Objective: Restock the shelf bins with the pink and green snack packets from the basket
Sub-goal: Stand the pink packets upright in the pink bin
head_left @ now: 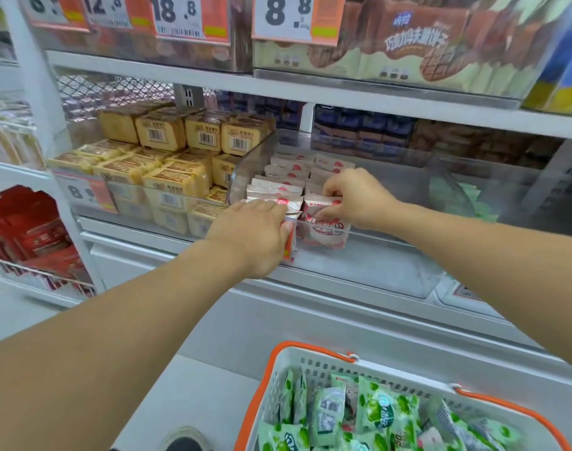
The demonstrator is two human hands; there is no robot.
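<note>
White store shelving fills the view, with a clear shelf bin (359, 255) near centre already holding rows of pink packets (279, 187). At nine o'clock of those rows the left hand (252, 229) curls around a front packet; at three o'clock the right hand (353, 198) pinches another pink packet (323, 222). Green packets (385, 415) still crowd the basket (405, 362) at five o'clock, so roughly half the task remains.

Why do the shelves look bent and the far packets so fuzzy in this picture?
Head view: the wide-angle lens bows the shelf edges near the frame borders. Head view: the upper right corner and the back-row goods are soft and smeared, while the hands, left and right, and the pink packets are sharper. Head view: the lighting is even, with faint glare on the clear bin front.
</note>
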